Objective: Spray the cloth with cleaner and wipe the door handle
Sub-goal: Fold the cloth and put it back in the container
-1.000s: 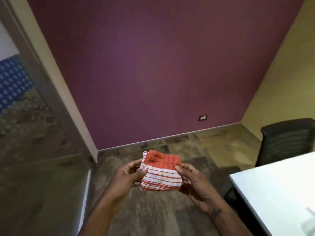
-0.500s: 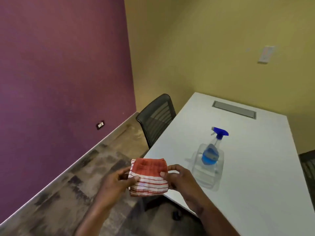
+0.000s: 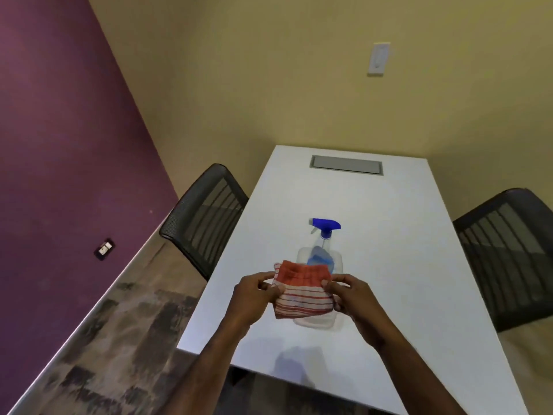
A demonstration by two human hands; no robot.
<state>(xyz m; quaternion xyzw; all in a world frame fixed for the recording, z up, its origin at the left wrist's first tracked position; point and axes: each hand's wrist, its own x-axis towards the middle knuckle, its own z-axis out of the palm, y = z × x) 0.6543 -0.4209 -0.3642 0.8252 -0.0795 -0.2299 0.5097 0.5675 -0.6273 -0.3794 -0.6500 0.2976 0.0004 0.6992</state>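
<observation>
White table (image 3: 404, 265) bears a spray bottle (image 3: 321, 250).

- No readable text, label, brand, number or sign is showing anywhere.
- The spray bottle (image 3: 321, 248) is showing no legible label.
- The wall plate (image 3: 378, 59) is showing no markings.

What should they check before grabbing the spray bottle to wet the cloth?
1. Cloth folded and held by both hands: ok.
2. Spray bottle upright on the table: ok.
3. A hand free to take the bottle: not ok; left hand and right hand both pinch the cloth.
4. Path to the bottle clear: ok, it stands just beyond the cloth.
5. Cleaner left inside: ok, blue liquid shows.
6. Door handle in sight: not ok.
</observation>
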